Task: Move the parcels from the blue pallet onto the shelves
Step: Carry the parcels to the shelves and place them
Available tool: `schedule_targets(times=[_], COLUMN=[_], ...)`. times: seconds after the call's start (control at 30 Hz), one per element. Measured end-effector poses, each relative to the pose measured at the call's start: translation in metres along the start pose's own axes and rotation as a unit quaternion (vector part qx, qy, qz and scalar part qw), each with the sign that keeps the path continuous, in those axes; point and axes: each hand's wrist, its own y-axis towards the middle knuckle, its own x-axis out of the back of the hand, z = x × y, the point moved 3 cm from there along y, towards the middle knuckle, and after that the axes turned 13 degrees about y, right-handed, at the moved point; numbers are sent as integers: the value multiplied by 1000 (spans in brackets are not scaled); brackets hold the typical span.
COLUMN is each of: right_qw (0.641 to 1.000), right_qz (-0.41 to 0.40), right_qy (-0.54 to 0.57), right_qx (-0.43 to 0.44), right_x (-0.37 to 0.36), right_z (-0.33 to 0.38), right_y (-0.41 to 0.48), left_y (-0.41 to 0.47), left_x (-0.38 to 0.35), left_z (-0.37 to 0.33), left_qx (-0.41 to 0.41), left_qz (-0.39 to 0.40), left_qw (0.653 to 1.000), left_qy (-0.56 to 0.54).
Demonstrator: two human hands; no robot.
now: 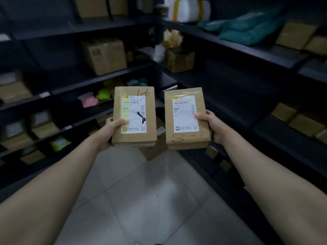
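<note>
Two parcels in hands, before stocked shelves

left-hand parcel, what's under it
Beneath the left-hand parcel, a brown cardboard box stands on the tiled floor; the parcel covers part of it. The left hand grips the parcel's edge, thumb on top; fingers underneath are hidden.

Dim room, low light. Dark shelves run along left and right sides and meet at the far corner. Floor: pale glossy tiles.
</note>
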Motion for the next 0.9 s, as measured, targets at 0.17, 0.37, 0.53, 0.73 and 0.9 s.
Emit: schedule_targets(times=[0.17,0.37,0.53,0.73,0.9], right_qw=[996,984,964,939,916], right_qz=[76,158,228,297,340], right_qy=[-36,-76,-123,-146,-156], right_qx=[-19,-34,-54,-95,-145], right_x=[-123,-265,-373,-490,-570], right_z=[-12,-37,-60,-96,-128], right_y=[50,89,114,152,192], left_y=[-3,-27,-46,-53,-42], left_x=[105,213,291,365,427], left_z=[22,53,85,116,130], left_qx=[12,20,27,30,52], left_qz=[-46,-88,-174,-267,-318], left_qw=[998,993,976,944,923], left_qy=[-42,-73,-127,-189,-208])
